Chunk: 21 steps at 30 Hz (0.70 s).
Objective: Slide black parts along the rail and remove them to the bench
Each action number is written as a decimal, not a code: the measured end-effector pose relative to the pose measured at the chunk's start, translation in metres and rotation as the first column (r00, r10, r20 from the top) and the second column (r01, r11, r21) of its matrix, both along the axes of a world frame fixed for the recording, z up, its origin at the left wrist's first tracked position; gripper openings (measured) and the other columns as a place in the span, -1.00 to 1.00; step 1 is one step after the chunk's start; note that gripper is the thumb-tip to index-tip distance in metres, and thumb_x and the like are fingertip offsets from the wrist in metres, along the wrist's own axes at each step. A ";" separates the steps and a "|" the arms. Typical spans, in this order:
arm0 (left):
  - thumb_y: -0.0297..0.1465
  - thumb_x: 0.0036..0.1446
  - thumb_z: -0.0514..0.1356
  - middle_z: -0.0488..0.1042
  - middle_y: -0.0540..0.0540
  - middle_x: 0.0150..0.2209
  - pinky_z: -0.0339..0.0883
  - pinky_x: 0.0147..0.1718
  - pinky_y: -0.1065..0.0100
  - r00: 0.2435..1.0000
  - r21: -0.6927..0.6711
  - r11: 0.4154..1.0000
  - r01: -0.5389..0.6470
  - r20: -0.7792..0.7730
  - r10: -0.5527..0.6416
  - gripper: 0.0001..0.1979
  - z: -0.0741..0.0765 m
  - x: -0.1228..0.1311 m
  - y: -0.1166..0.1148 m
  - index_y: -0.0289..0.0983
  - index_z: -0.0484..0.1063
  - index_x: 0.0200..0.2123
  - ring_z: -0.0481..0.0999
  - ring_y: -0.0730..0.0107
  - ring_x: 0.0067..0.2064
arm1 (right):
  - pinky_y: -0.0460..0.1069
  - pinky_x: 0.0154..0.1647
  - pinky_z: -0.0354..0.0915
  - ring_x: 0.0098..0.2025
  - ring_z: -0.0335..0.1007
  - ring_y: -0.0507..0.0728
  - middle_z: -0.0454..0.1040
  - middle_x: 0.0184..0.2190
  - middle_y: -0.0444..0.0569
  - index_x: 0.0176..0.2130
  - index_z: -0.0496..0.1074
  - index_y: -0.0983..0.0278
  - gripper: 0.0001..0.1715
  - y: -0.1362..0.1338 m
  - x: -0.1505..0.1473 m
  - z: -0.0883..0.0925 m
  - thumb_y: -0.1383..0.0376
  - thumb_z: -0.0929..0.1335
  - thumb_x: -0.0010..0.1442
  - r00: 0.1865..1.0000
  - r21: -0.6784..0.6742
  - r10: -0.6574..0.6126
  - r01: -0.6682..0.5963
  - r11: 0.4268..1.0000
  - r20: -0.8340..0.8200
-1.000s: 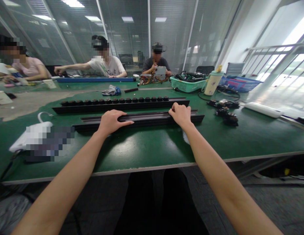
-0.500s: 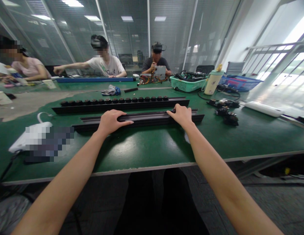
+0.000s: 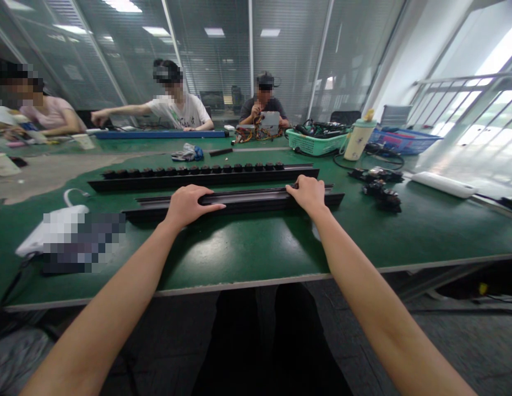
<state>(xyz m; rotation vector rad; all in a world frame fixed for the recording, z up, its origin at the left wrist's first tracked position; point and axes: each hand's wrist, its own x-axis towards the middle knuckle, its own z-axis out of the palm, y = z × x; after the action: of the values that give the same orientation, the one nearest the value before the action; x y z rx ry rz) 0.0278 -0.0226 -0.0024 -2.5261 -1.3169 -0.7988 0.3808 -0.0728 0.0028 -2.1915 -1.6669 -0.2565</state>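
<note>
A long black channel rail (image 3: 256, 202) lies crosswise on the green table in front of me. My left hand (image 3: 187, 205) grips it left of the middle, thumb along the near wall and fingers over the far side. Towards the rail's right end, my right hand (image 3: 309, 192) pinches a small black part (image 3: 294, 186) at the channel, mostly hidden by the fingers. Behind lies a second black rail (image 3: 206, 180), with a row of several small dark round pieces (image 3: 217, 168) along its channel.
A phone-like dark slab (image 3: 85, 242) and a white device with a cable (image 3: 53, 228) lie at left. To the right are black assemblies (image 3: 382, 192), a bottle (image 3: 359, 140) and a green basket (image 3: 316, 143). Gloves (image 3: 187, 152) lie farther back. Several people sit across the table.
My right hand has shifted slightly to the right along the rail. My left hand and both rails stay in place.
</note>
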 end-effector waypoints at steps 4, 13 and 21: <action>0.31 0.08 0.15 0.64 -0.21 -0.04 0.36 0.04 0.06 1.000 0.000 1.000 0.005 0.002 -0.005 -0.26 0.000 0.000 0.000 -0.19 0.64 -0.08 0.56 -0.07 0.03 | 0.17 0.03 0.20 0.01 0.49 0.34 0.61 -0.10 0.23 -0.12 0.52 0.34 -0.60 0.001 0.002 0.000 0.08 0.30 0.35 1.000 0.006 -0.001 0.001 1.000 -0.008; 0.31 0.09 0.14 0.64 -0.22 -0.02 0.35 0.05 0.06 1.000 0.007 1.000 0.004 -0.001 -0.004 -0.26 0.001 0.000 -0.001 -0.20 0.64 -0.08 0.56 -0.07 0.03 | 0.16 0.03 0.17 0.01 0.48 0.34 0.61 -0.10 0.21 -0.14 0.51 0.33 -0.62 0.000 0.003 0.000 0.08 0.29 0.34 0.999 0.004 -0.013 0.013 1.000 -0.029; 0.29 0.09 0.17 0.64 -0.21 -0.02 0.35 0.06 0.05 1.000 0.008 1.000 0.000 -0.005 0.000 -0.29 0.000 -0.001 0.000 -0.17 0.64 -0.07 0.55 -0.07 0.05 | 0.16 0.03 0.16 0.00 0.48 0.32 0.61 -0.11 0.19 -0.14 0.51 0.32 -0.63 0.001 0.006 0.000 0.10 0.29 0.33 0.998 -0.004 -0.025 0.025 1.000 -0.051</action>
<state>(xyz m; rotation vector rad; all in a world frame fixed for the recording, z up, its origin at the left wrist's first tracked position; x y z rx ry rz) 0.0271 -0.0223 -0.0029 -2.5208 -1.3096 -0.7953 0.3868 -0.0715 0.0033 -2.2042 -1.6145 -0.2034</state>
